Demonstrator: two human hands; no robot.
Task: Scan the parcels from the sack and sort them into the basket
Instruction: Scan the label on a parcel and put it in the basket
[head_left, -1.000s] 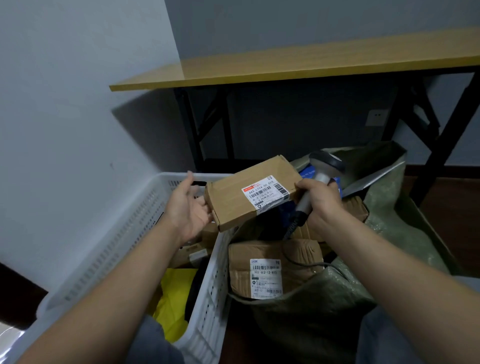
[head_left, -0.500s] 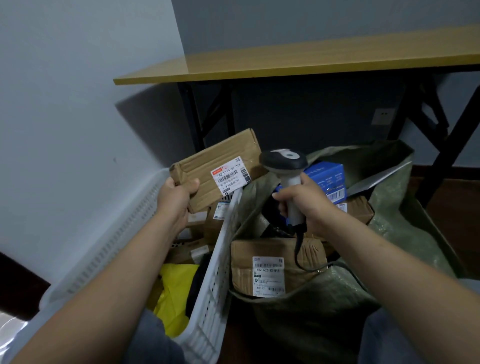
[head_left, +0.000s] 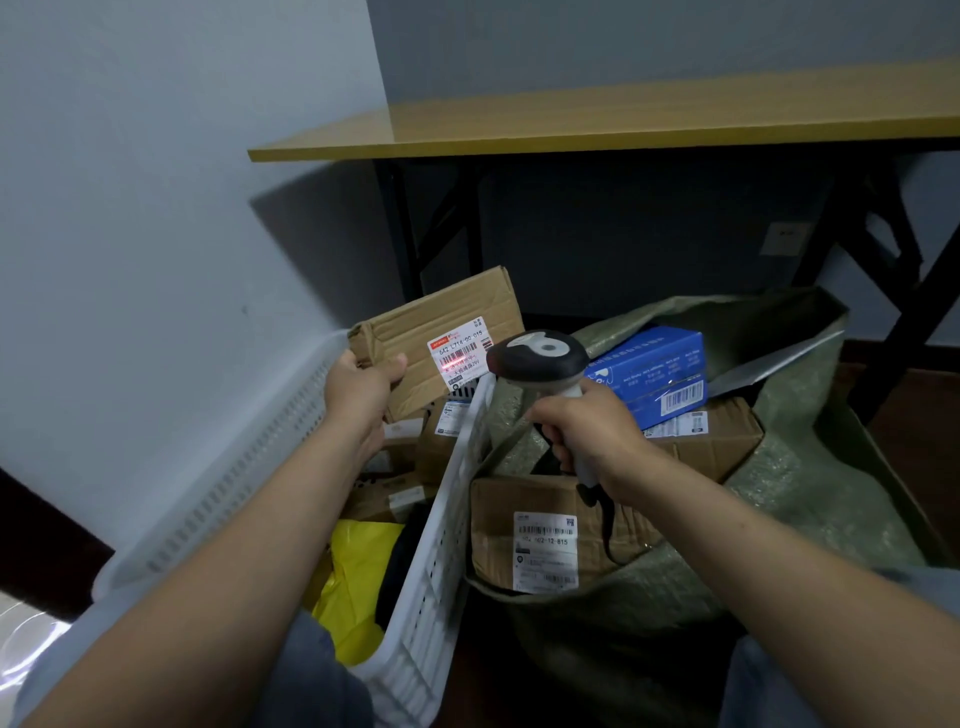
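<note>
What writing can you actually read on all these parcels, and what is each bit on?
"642 L714-00 015": white label on the held cardboard box.
"12-815", after blurred characters: label on the front box in the sack.
Blue box print and small print: too blurred.

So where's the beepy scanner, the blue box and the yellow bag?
scanner (head_left: 540, 358): head view, on the top of its dark head.
blue box (head_left: 644, 366): head view, on its blue face, above the barcode.
yellow bag (head_left: 358, 571): head view, on its crumpled middle.
</note>
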